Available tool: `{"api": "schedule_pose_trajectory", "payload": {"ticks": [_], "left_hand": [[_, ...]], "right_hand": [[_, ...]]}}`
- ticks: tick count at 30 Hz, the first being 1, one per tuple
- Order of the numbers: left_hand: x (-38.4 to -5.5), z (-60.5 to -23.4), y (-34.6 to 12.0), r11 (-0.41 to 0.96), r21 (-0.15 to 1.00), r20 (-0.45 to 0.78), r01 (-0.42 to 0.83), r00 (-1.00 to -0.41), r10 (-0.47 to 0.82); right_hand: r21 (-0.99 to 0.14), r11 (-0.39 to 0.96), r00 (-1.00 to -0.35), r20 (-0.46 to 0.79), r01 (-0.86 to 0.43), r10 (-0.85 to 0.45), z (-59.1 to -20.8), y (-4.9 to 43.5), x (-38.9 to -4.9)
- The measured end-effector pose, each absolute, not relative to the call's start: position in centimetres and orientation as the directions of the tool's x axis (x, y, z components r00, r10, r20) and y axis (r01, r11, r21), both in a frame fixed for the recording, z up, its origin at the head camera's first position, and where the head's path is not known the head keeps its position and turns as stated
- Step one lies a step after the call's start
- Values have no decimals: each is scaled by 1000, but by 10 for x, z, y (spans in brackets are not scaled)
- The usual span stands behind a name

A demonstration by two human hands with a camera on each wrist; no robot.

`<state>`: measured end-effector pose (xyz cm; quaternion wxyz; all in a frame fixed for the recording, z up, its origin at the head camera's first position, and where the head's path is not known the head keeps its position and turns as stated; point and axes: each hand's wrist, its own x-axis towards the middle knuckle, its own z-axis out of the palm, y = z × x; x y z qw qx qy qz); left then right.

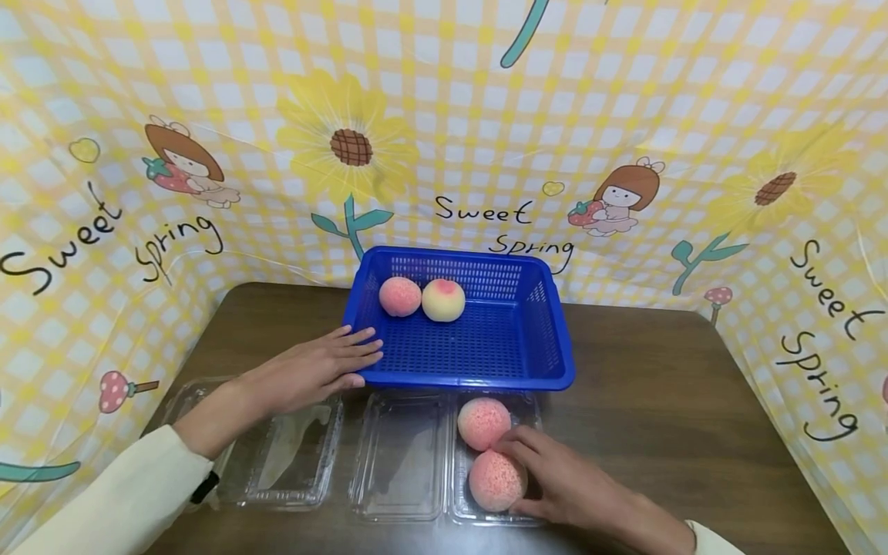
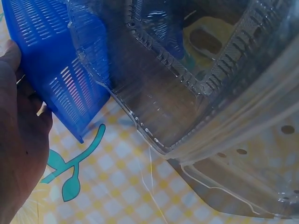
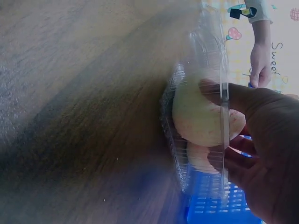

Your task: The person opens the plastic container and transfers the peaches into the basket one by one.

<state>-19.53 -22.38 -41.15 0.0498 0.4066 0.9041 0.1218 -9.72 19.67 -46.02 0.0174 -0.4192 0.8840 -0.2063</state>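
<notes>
My right hand [image 1: 565, 478] curls its thumb and fingers round the nearer pink peach [image 1: 497, 481], which sits in a clear plastic clamshell box [image 1: 459, 505]. Just behind it in the same half of the box lies another pink peach [image 1: 483, 424]. The right wrist view shows the held peach [image 3: 198, 114] through the clear wall, the thumb inside the box. My left hand [image 1: 315, 371] rests with extended fingers on the left front corner of a blue plastic basket [image 1: 461, 382]. Inside the basket, a pink peach [image 1: 400, 297] touches a pale yellow peach [image 1: 444, 302] at the back left.
Under my left forearm stands another clear plastic box [image 1: 294, 462], its lid open. The held peach's box has its flat lid half [image 1: 398, 462] spread to the left. Behind the brown table [image 1: 645, 370] hangs a yellow checked cloth [image 1: 458, 139].
</notes>
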Motion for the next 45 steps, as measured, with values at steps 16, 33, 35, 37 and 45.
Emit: {"api": "schedule_pose_trajectory", "payload": {"ticks": [16, 33, 35, 37, 45], "left_hand": [[-193, -414, -229, 630, 189, 44, 753, -648, 760], [-192, -413, -229, 605, 255, 77, 755, -639, 765], [-192, -414, -229, 604, 255, 79, 755, -639, 765], [-192, -414, -228, 605, 247, 82, 757, -638, 766], [-193, -416, -229, 601, 231, 82, 765, -631, 772]], "right_hand": [[-666, 424, -727, 266, -614, -634, -435, 206, -110], [-660, 510, -812, 284, -551, -510, -384, 193, -152], [-662, 499, -807, 295, -559, -512, -378, 191, -157], [-656, 491, -797, 309, -574, -519, -374, 188, -163], [-660, 494, -803, 307, -566, -510, -359, 173, -185]]}}
